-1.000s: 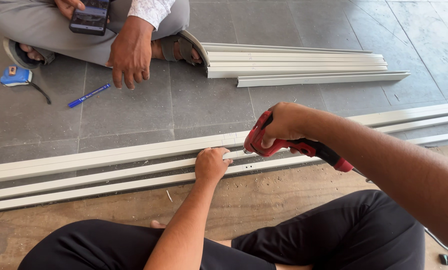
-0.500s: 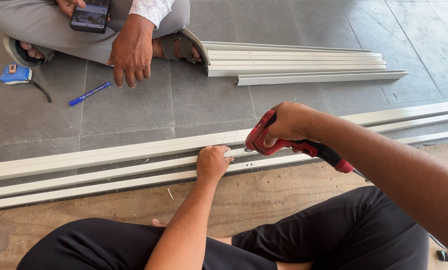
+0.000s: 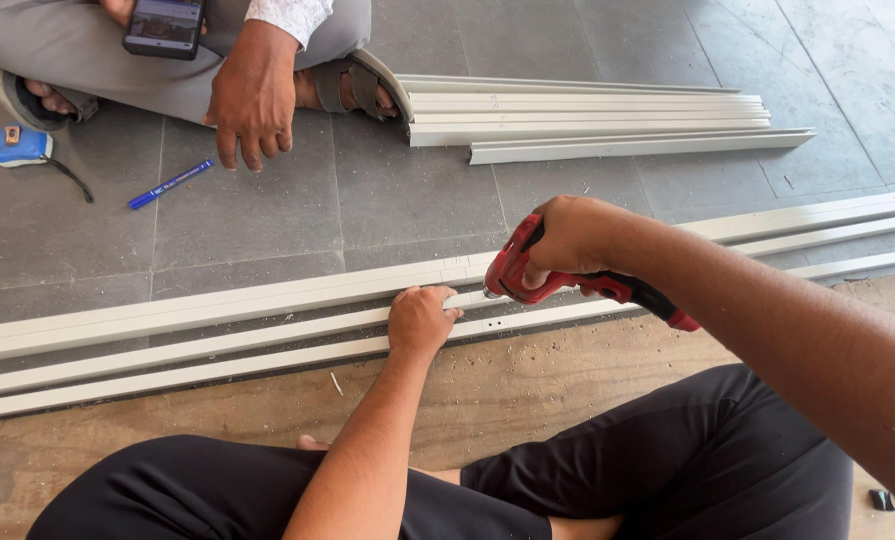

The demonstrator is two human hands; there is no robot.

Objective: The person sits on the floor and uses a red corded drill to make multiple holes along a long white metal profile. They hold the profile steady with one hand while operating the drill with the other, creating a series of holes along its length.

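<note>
One red power drill [image 3: 568,280], one blue pen [image 3: 170,184], one blue tape measure [image 3: 20,146], one phone [image 3: 164,26] (held by a co-worker), one stack of white profiles [image 3: 588,112].

Both forearms are bare, with no sleeve, watch, bracelet or ring showing. The left hand [image 3: 421,320] and right hand [image 3: 568,240] wear no gloves, and the fingers [image 3: 450,314] carry short, plain nails. Black trousers [image 3: 668,470] of smooth fabric cover both legs, filling the view from 5 to 8 o'clock, with a bare foot showing between them
</note>
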